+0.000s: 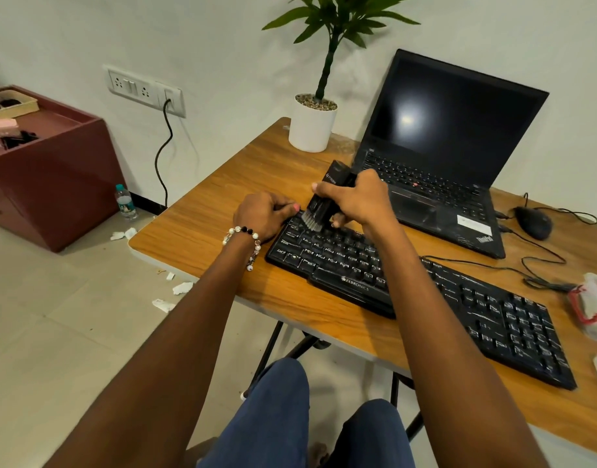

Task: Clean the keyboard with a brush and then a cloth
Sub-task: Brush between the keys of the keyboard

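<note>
My right hand (354, 197) wraps the black brush (327, 197), bristles down on the far-left keys of the keyboard (408, 285), which lies diagonally on the table (202, 224) near the laptop (452, 146). My left hand (261, 212), fingers curled, pinches the keyboard's far-left corner, I judge to steady it against the strokes. No cloth identifiable; brushing stage.

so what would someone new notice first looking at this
The right hand grips a black brush, bristles on the far left keys of the black keyboard on the wooden table, while the left hand steadies that corner. Behind stand an open laptop and a potted plant.
</note>
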`<state>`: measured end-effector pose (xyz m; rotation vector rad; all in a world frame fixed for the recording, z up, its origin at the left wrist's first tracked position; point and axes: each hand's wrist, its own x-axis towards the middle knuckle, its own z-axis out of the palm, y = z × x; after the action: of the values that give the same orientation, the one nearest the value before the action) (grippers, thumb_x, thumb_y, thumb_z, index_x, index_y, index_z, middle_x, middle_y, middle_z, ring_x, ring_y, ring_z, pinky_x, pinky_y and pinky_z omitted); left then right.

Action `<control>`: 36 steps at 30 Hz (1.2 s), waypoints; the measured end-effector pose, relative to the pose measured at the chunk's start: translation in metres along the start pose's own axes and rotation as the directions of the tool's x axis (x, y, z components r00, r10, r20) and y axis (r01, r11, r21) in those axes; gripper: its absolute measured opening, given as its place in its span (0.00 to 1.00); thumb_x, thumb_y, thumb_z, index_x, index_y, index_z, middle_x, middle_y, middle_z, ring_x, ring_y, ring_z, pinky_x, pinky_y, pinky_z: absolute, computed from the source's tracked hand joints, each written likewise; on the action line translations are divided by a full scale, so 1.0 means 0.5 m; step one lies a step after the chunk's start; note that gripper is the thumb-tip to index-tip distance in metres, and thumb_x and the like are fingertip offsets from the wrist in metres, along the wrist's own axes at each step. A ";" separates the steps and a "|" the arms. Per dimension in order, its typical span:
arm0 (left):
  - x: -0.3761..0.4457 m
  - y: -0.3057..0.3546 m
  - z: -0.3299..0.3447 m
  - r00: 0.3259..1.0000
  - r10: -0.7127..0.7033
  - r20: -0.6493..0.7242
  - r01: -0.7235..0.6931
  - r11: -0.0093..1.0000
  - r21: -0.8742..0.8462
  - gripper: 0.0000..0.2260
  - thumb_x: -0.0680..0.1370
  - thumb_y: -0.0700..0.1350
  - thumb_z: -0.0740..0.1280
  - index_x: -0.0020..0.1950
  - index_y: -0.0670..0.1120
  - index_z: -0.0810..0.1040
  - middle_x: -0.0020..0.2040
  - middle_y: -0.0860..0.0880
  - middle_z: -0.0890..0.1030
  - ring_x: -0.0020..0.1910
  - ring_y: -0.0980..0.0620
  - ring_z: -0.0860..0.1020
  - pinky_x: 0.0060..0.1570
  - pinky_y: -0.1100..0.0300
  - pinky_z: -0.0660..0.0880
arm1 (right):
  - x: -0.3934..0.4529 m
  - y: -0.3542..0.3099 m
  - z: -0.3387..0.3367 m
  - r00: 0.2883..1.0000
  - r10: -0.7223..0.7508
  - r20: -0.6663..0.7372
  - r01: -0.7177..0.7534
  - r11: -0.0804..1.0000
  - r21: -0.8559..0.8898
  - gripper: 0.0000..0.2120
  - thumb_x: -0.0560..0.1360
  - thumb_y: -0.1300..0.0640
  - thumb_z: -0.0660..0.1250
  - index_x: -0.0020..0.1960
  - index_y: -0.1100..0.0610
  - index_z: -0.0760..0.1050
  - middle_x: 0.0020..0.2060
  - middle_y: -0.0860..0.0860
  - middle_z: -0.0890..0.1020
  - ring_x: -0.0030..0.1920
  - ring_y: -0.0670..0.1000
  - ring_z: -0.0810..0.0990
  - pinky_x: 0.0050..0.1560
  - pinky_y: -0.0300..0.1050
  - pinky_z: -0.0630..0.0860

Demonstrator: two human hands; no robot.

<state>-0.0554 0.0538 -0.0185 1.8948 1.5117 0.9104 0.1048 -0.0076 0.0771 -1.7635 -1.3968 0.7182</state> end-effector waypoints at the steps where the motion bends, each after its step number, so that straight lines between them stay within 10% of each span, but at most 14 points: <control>1: 0.000 0.000 -0.001 1.000 0.000 0.001 0.000 1.000 -0.003 0.10 0.76 0.56 0.68 0.54 0.55 0.84 0.52 0.56 0.84 0.50 0.54 0.81 0.49 0.54 0.78 | 0.001 0.001 0.007 0.997 -0.013 -0.070 0.012 1.000 -0.010 0.16 0.70 0.48 0.77 0.45 0.60 0.78 0.37 0.55 0.85 0.26 0.51 0.83 0.32 0.44 0.81; 24: -0.008 0.008 -0.006 1.000 0.015 0.001 -0.015 1.000 -0.002 0.08 0.77 0.53 0.69 0.52 0.53 0.85 0.49 0.52 0.85 0.46 0.52 0.81 0.47 0.52 0.78 | -0.007 -0.004 0.026 0.998 0.039 0.042 -0.036 0.997 -0.074 0.18 0.70 0.48 0.77 0.49 0.61 0.77 0.39 0.54 0.85 0.22 0.47 0.80 0.22 0.37 0.73; 29: -0.007 0.008 -0.005 1.000 -0.004 0.001 0.004 1.000 -0.017 0.09 0.76 0.54 0.69 0.53 0.54 0.85 0.51 0.53 0.85 0.48 0.54 0.81 0.49 0.52 0.78 | 0.009 0.010 0.033 0.986 -0.106 -0.125 0.084 0.982 -0.170 0.18 0.71 0.45 0.75 0.45 0.58 0.74 0.39 0.55 0.84 0.30 0.50 0.84 0.30 0.39 0.79; 36: -0.005 0.007 -0.007 1.000 -0.009 0.004 0.009 1.000 0.029 0.08 0.79 0.48 0.66 0.53 0.53 0.85 0.48 0.51 0.85 0.47 0.50 0.81 0.45 0.56 0.77 | 0.002 0.012 0.025 0.966 -0.155 0.206 0.183 0.975 -0.123 0.19 0.68 0.49 0.79 0.49 0.61 0.79 0.43 0.55 0.85 0.37 0.52 0.86 0.39 0.48 0.84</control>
<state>-0.0564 0.0505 -0.0143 1.9079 1.5379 0.8850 0.0985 -0.0044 0.0652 -1.6896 -1.7462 0.7302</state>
